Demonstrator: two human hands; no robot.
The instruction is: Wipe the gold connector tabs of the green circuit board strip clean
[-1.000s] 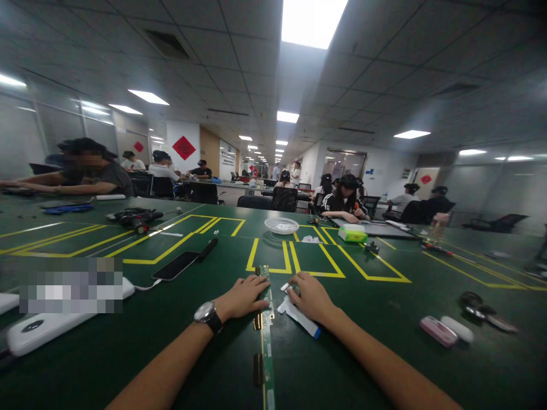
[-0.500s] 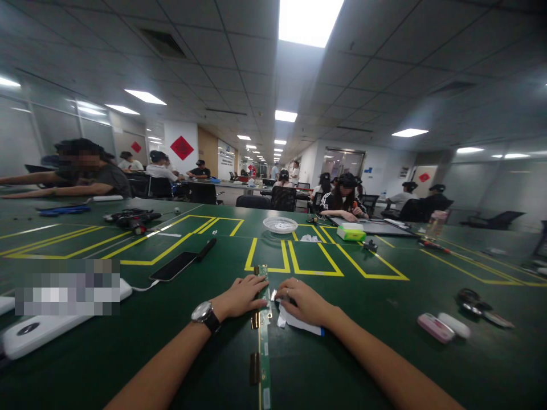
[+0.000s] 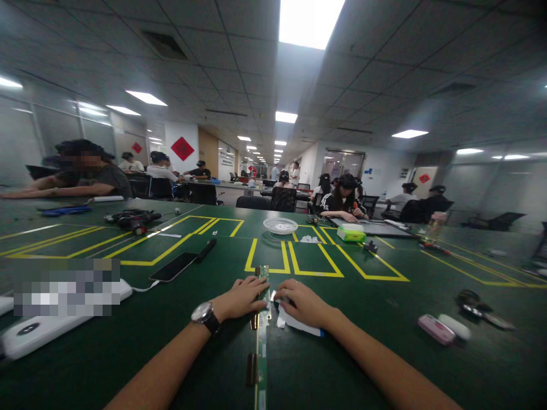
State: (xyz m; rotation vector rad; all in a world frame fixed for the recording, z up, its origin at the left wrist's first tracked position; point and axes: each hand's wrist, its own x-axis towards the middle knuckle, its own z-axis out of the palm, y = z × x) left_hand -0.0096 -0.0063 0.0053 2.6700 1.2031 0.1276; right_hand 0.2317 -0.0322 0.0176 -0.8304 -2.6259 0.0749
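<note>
A long, narrow green circuit board (image 3: 262, 359) with brown flaps along its left side lies on the green table, pointing away from me. My left hand (image 3: 244, 296), with a watch on the wrist, rests its fingertips and thumb on the upper part of the board, fingers spread. Just right of the board, my right hand (image 3: 299, 302) has its fingers bent together over a small whitish piece (image 3: 273, 296); what they pinch is too small to name. Under that hand lies a white paper or cloth (image 3: 301, 326) with a blue edge.
Ahead stand a white round basket (image 3: 280, 226) and a green tissue pack (image 3: 351, 232). A phone (image 3: 174, 267) with a cable and a white device (image 3: 64, 322) lie left; a pink case (image 3: 436, 329) lies right. People sit beyond.
The near end of the circuit board has swung slightly left. Both my hands have stayed almost in place. The person at the far left has drawn an arm in.
</note>
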